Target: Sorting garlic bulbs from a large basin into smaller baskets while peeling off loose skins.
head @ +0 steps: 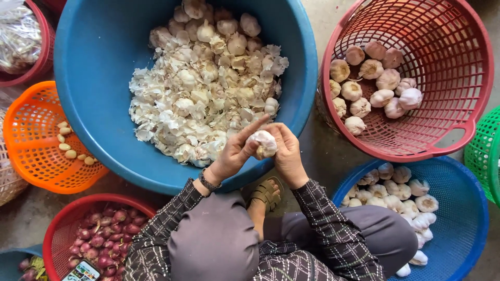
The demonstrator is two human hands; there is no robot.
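Observation:
Both my hands meet over the near rim of a big blue tub (94, 104) and hold one garlic bulb (263, 142) between them. My left hand (235, 152) cups it from the left with the thumb on top. My right hand (285, 151) grips it from the right. The tub holds a heap of white garlic skins and bulbs (208, 88). A dark bracelet sits on my left wrist.
A red basket (448, 47) with several garlic bulbs stands at the upper right, a blue basket (463, 218) with more bulbs at the lower right. An orange basket (36, 151) holds peeled cloves at left. A red basket of shallots (99, 237) sits at the lower left. My sandalled foot (265, 195) rests on the floor.

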